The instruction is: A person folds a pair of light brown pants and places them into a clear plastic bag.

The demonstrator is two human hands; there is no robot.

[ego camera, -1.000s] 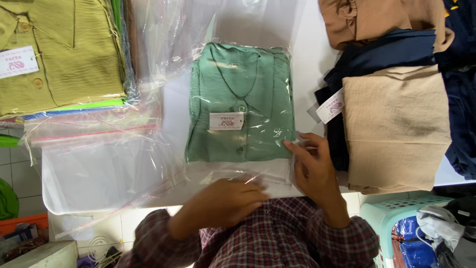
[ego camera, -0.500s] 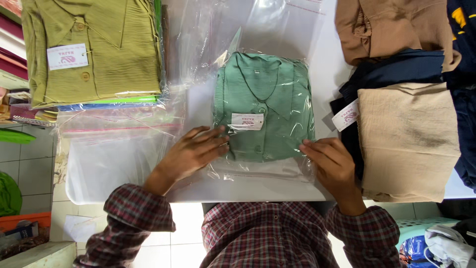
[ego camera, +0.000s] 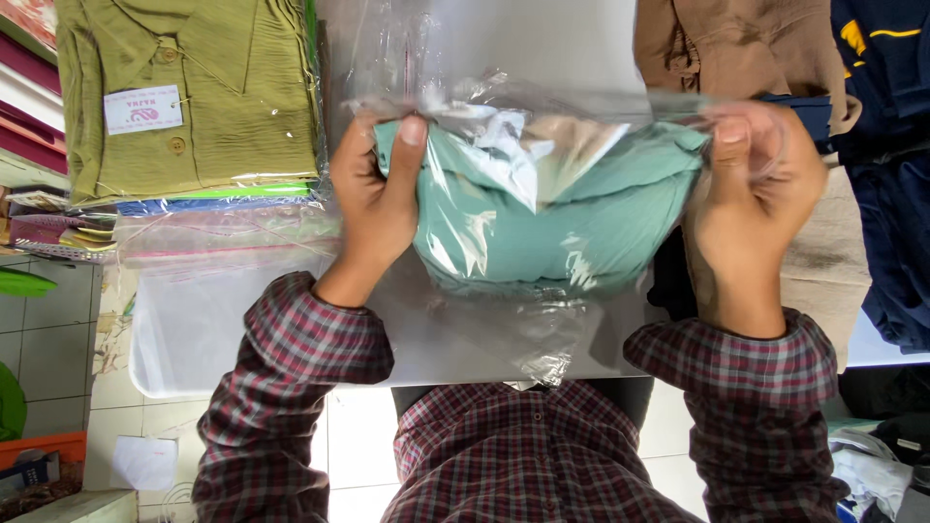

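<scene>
I hold a folded teal green garment in a clear plastic bag [ego camera: 542, 223] up off the white table [ego camera: 484, 39], tilted toward me so its underside shows. My left hand [ego camera: 373, 199] grips the bag's left edge, thumb on top. My right hand [ego camera: 751, 194] grips its right edge. The loose open end of the bag hangs down toward my chest. Both sleeves are dark red plaid.
A stack of bagged olive green shirts [ego camera: 194, 97] with a white tag lies at the upper left, above loose clear bags [ego camera: 223, 242]. A brown garment [ego camera: 736, 48], a beige one [ego camera: 833, 261] and navy clothes [ego camera: 891, 174] lie at the right. Tiled floor [ego camera: 48, 320] shows lower left.
The bagged green garment lay flat on the table with my hands at its lower corners. Now both hands have taken its sides and lifted and tipped it toward me.
</scene>
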